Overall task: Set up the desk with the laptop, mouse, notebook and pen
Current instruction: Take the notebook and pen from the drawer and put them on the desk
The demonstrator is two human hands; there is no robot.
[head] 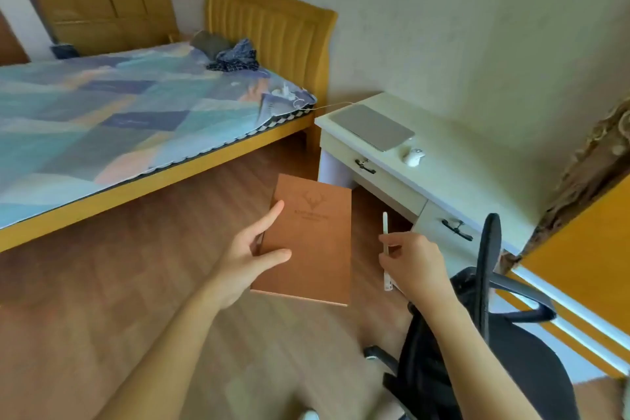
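My left hand (250, 259) grips a brown notebook (313, 249) by its left edge, holding it flat above the wooden floor. A white pen (385, 225) stands nearly upright in my right hand (414, 264), just right of the notebook. Farther off, a closed grey laptop (373, 126) lies on the pale desk (453, 160) near its left end. A white mouse (414, 157) sits on the desk just right of the laptop's near corner.
A black office chair (491, 334) stands in front of the desk at lower right. The desk has two drawers with dark handles (364, 165). A bed (136, 119) with a patterned cover fills the left side. A white cable (334, 106) runs from the bed to the desk.
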